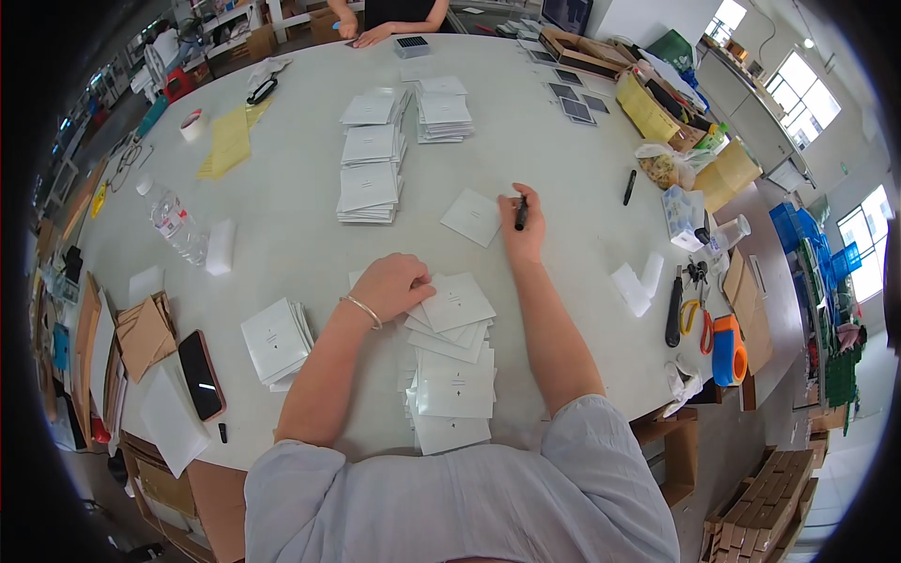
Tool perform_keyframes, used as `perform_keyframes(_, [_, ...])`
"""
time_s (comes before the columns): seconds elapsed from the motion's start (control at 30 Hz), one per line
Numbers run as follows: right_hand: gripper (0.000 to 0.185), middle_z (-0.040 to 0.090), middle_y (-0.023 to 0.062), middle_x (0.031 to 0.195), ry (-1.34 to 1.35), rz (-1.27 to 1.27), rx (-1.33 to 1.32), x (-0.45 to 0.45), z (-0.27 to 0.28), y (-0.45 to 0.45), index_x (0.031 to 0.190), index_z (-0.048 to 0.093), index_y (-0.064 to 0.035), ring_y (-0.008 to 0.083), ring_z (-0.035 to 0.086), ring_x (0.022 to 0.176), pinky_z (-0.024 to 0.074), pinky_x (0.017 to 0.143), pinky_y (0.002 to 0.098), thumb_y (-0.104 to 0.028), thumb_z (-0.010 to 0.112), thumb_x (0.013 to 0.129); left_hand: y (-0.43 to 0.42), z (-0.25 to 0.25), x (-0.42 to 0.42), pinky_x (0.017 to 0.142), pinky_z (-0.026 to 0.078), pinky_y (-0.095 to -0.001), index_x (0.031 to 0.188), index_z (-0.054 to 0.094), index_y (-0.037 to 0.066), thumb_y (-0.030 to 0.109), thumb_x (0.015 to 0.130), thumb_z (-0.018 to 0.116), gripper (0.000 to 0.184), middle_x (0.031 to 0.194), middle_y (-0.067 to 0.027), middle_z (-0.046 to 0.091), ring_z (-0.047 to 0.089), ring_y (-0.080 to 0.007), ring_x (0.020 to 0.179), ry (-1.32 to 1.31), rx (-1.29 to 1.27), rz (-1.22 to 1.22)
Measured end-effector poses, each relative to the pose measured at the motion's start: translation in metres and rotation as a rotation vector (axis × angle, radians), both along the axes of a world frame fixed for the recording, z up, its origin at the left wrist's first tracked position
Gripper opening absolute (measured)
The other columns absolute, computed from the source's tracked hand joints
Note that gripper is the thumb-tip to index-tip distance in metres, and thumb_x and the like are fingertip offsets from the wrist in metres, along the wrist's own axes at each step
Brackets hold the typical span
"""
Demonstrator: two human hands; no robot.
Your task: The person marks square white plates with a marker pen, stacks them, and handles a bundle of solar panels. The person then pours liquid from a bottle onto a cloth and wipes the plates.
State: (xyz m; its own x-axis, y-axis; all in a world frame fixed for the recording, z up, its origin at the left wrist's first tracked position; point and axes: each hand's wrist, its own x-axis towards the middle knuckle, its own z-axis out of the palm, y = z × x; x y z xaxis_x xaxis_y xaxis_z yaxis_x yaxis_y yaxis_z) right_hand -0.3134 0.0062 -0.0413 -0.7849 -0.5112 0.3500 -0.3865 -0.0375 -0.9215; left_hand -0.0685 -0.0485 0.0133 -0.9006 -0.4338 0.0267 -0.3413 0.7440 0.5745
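My right hand (526,235) is closed around a black marker pen (521,214). Beside it, at the fingers' left, a single white square card (469,218) lies flat on the table. My left hand (392,283), with a bracelet at its wrist, has its fingers curled together at the left corner of a white card (458,302). That card tops a fanned-out pile; its face carries small dark marks. Nearer my body, more marked white cards (455,383) overlap in an untidy stack. Left of my left forearm sits another stack of white cards (275,340).
Several stacks of white cards (368,188) stand ahead on the round table (554,159). A water bottle (174,222) and a phone (201,375) are at left. At right lie scissors (694,305), a box cutter (674,310) and an orange tape dispenser (728,350). A co-worker's hands (374,36) are across the table.
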Motion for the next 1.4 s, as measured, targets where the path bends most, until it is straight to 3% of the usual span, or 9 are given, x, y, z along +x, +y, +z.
perform_keyframes(0.07, [0.047,0.064,0.0015,0.087,0.254,0.075,0.274,0.004,0.001,0.002,0.115,0.053,-0.0137,0.0177,0.058,0.083,0.0438,0.080,0.0357,-0.032,0.073,0.077,0.000,0.000,0.000,0.074,0.045,-0.0367,0.080,0.063,0.004,0.025,0.079,0.063,0.022,0.082,-0.0097,0.060,0.056,-0.0273,0.082,0.025,-0.013,-0.001])
perform_keyframes(0.2, [0.065,0.063,0.0027,0.100,0.644,0.114,0.482,0.023,0.009,0.011,0.120,0.050,-0.0168,0.0289,0.053,0.100,0.0370,0.089,0.0454,-0.034,0.078,0.065,0.000,0.000,0.000,0.073,0.046,-0.0374,0.079,0.063,0.003,0.025,0.078,0.063,0.022,0.082,-0.0103,0.060,0.057,-0.0279,0.081,0.022,-0.014,-0.006])
perform_keyframes(0.37, [0.050,0.064,0.0099,0.102,0.695,0.162,0.589,0.006,0.023,0.033,0.110,0.056,-0.0135,0.0342,0.055,0.096,0.0453,0.079,0.0396,-0.032,0.076,0.067,-0.002,-0.009,0.000,0.073,0.046,-0.0389,0.078,0.063,0.004,0.026,0.077,0.064,0.022,0.081,-0.0113,0.061,0.057,-0.0293,0.081,0.044,-0.048,-0.006])
perform_keyframes(0.47, [0.051,0.064,0.0121,0.097,0.684,0.142,0.658,-0.027,0.018,0.036,0.113,0.054,-0.0140,0.0321,0.061,0.087,0.0461,0.076,0.0411,-0.036,0.074,0.071,-0.004,-0.014,0.001,0.074,0.046,-0.0396,0.078,0.064,0.005,0.026,0.077,0.063,0.021,0.082,-0.0114,0.061,0.057,-0.0299,0.082,0.080,-0.070,0.023])
perform_keyframes(0.57, [0.055,0.064,0.0122,0.096,0.744,0.009,0.772,-0.064,0.015,-0.008,0.115,0.052,-0.0142,0.0316,0.061,0.089,0.0470,0.075,0.0403,-0.037,0.075,0.071,-0.003,-0.011,0.001,0.074,0.046,-0.0394,0.079,0.064,0.005,0.027,0.078,0.062,0.022,0.083,-0.0107,0.062,0.057,-0.0294,0.084,0.043,-0.066,-0.021])
perform_keyframes(0.67, [0.054,0.064,0.0147,0.097,0.542,-0.084,0.387,-0.090,-0.006,-0.059,0.120,0.050,-0.0119,0.0349,0.060,0.089,0.0467,0.080,0.0433,-0.027,0.073,0.074,-0.002,-0.010,0.000,0.073,0.046,-0.0390,0.079,0.064,0.005,0.027,0.079,0.062,0.022,0.083,-0.0101,0.062,0.057,-0.0287,0.084,0.018,-0.085,-0.016])
perform_keyframes(0.77, [0.051,0.063,0.0171,0.099,0.524,0.002,0.454,-0.079,0.004,-0.066,0.120,0.050,-0.0103,0.0361,0.059,0.091,0.0463,0.083,0.0442,-0.023,0.070,0.075,-0.002,-0.009,0.001,0.076,0.044,-0.0403,0.082,0.064,0.009,0.033,0.080,0.059,0.025,0.087,-0.0091,0.061,0.056,-0.0296,0.089,-0.011,-0.018,0.008])
perform_keyframes(1.07, [0.044,0.064,0.0156,0.091,0.549,0.081,0.395,-0.067,-0.001,-0.050,0.116,0.054,-0.0101,0.0370,0.055,0.097,0.0456,0.085,0.0444,-0.021,0.069,0.076,0.000,-0.011,0.000,0.073,0.046,-0.0365,0.079,0.063,0.005,0.025,0.078,0.064,0.021,0.082,-0.0093,0.061,0.057,-0.0277,0.083,0.043,-0.097,0.012])
perform_keyframes(1.4, [0.044,0.064,0.0144,0.094,0.571,0.090,0.436,-0.068,-0.004,-0.050,0.117,0.055,-0.0120,0.0348,0.054,0.102,0.0445,0.087,0.0428,-0.023,0.070,0.076,-0.001,-0.006,-0.001,0.075,0.046,-0.0367,0.082,0.065,0.006,0.027,0.079,0.063,0.021,0.085,-0.0081,0.062,0.057,-0.0268,0.085,-0.005,-0.080,0.004])
